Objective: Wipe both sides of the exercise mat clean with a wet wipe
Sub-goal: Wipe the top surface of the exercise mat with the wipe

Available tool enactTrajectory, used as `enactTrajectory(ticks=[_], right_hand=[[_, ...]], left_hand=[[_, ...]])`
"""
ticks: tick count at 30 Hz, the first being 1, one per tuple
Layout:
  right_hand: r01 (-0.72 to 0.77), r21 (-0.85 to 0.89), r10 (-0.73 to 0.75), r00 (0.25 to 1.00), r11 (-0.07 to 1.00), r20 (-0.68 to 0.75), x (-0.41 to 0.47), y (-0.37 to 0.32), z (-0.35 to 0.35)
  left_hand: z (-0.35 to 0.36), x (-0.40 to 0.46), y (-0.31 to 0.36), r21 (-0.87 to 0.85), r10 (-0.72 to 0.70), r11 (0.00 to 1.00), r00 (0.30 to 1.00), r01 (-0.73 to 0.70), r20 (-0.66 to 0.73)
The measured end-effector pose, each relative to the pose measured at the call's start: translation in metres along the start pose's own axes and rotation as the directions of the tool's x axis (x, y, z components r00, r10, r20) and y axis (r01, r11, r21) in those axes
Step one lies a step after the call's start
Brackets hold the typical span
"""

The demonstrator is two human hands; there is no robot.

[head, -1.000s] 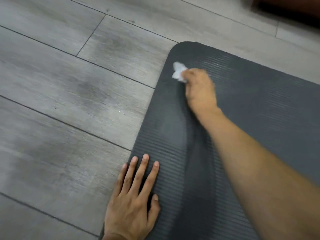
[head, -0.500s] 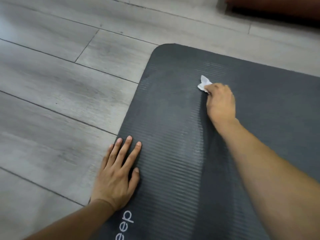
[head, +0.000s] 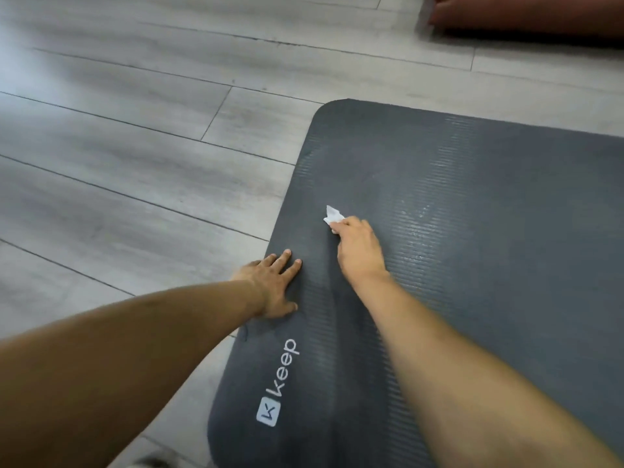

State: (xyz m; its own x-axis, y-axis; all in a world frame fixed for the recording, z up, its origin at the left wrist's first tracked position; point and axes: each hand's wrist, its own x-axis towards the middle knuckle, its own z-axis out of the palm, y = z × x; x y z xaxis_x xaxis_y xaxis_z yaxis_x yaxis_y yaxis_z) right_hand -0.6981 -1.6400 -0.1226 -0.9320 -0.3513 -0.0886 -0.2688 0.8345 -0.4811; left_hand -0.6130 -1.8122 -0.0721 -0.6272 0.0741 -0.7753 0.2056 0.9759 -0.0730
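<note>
A dark grey ribbed exercise mat is lying flat on a pale grey wood-look floor, filling the right and lower middle of the view. Its rounded far-left corner is showing near the top, and another rounded corner is showing at the bottom left. Near that lower corner a white logo is reading "keep" beside a small square mark.

A person is looking down at both bare arms, which are reaching forward from the bottom of the view. The left hand is lying flat with fingers straight and slightly spread, pressing on the mat's left edge; the heel of the hand is sitting right at the border with the floor. The right hand is resting knuckles-up on the mat just beside the left hand, a little farther away, with its fingers curled over a crumpled white wet wipe. Part of the wipe is sticking out past the fingertips and is touching the mat.

To the right of the hand, faint shiny patches are glinting on the ridges. At the top right corner, a reddish-brown object is lying on the floor, well apart from the mat; what it is cannot be told.
</note>
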Motion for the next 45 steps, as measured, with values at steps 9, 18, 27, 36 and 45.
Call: enactTrajectory(ticks=[9,18,27,36,45], right_hand=[[-0.105,-0.017,0.090,0.916,0.994,-0.391,0.038,0.026,-0.031],[-0.382,0.079,0.370,0.791,0.921,-0.488,0.098,0.035,0.003],[0.340,-0.275,-0.404,0.885,0.899,-0.229,0.107,0.002,0.033],[0.290,-0.134,-0.312,0.930,0.948,-0.196,0.144,-0.072,0.068],[-0.007,-0.121,-0.039,0.927,0.993,-0.374,0.158,-0.034,0.039]], left_hand=[[0.097,0.016,-0.014,-0.123,0.101,0.972,0.823,-0.202,-0.559],[0.113,0.031,-0.012,-0.226,0.055,0.923,0.688,-0.312,-0.724],[0.111,0.035,-0.014,-0.245,0.066,0.909,0.696,-0.338,-0.715],[0.111,0.036,-0.016,-0.246,0.065,0.910,0.699,-0.335,-0.712],[0.113,0.036,-0.016,-0.236,0.072,0.917,0.716,-0.321,-0.695]])
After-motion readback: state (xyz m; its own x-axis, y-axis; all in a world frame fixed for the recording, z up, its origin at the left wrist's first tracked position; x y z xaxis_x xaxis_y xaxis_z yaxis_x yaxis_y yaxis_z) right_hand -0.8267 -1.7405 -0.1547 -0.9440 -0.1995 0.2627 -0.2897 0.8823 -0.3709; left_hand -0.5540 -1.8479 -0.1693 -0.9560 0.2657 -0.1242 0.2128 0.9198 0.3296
